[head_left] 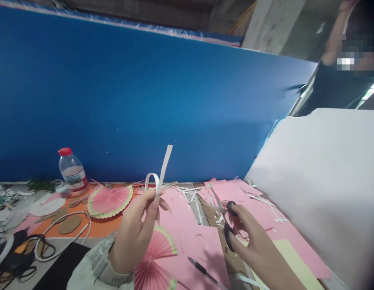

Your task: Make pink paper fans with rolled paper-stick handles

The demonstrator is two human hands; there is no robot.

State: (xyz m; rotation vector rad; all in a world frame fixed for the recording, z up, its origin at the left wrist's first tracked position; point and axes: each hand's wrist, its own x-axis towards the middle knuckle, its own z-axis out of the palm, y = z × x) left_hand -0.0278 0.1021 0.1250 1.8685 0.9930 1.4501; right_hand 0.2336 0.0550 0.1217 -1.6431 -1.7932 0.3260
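Pinching a white paper strip (166, 163) near scissors (228, 235)

At seven o'clock in the view, the strip is grasped between the fingers of the left hand (134, 233); its straight end is pointed just past twelve o'clock, with a loop curled beside it. At five o'clock, the scissors are held by their dark handles in the right hand (250, 235), blades parted. From the left hand, a pen (201, 269) is seen on pink paper (188, 237) at four o'clock.
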